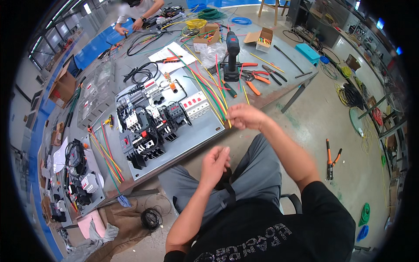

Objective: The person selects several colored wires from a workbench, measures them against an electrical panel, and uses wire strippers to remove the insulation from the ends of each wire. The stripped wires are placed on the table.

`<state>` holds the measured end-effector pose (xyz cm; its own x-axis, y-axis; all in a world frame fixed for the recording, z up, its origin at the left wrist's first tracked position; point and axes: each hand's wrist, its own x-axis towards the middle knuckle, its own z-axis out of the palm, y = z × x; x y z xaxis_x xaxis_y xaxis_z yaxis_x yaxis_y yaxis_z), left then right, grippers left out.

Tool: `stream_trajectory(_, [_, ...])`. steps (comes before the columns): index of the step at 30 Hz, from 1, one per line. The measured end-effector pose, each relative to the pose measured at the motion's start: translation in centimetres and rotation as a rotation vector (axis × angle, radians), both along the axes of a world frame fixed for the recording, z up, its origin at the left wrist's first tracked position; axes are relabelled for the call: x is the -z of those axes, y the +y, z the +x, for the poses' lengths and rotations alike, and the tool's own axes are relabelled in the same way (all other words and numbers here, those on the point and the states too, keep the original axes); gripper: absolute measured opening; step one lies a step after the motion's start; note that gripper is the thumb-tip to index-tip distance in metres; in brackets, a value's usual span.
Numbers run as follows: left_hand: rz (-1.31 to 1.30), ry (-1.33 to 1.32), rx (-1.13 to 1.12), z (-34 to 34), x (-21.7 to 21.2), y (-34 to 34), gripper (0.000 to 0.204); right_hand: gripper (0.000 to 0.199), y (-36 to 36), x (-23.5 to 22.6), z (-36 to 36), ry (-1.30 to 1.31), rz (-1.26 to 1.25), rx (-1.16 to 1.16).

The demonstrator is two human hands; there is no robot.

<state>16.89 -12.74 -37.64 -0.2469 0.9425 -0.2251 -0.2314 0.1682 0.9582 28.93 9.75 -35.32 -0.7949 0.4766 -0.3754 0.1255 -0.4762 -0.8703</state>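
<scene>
My right hand point(245, 117) is closed, fingers pinched on the near end of a yellow wire point(224, 105). Green and red wires point(209, 88) run alongside it across the table. Above my lap, my left hand point(214, 165) is curled with thumb against fingers; whatever it may hold is hidden. In front of me a metal mounting plate point(183, 138) lies at the table's near edge. It carries a contactor point(176, 112), a row of white breakers with red switches point(195, 105), a black-and-grey breaker point(126, 142) and black wiring.
Beyond the plate stand a cordless drill point(232, 54), orange-handled pliers point(254, 78) and an open carton point(261, 40). A second assembled plate point(85, 185) lies at left. Orange-handled cutters point(330, 161) rest on the floor. Another person's hand point(138, 23) works at the far end.
</scene>
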Motion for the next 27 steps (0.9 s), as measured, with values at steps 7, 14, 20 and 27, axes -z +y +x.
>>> stream_trajectory(7, [0.023,0.039,0.049,-0.9,0.5,0.3,0.029,0.013,-9.4,2.7,0.0,0.238,-0.099,0.076])
stream_trajectory(14, [0.069,0.134,-0.016,-0.7,1.4,-1.8,0.03,0.013,-11.7,2.4,-1.5,0.232,0.201,0.092])
stream_trajectory(20, [0.14,0.099,-0.055,-0.4,-0.5,-1.6,0.032,0.014,-11.2,1.1,-2.1,0.27,0.234,0.124])
stream_trajectory(27, [0.048,-0.029,-0.062,0.1,-1.3,-4.0,0.032,0.016,-8.1,-1.3,-3.3,0.263,0.26,0.182])
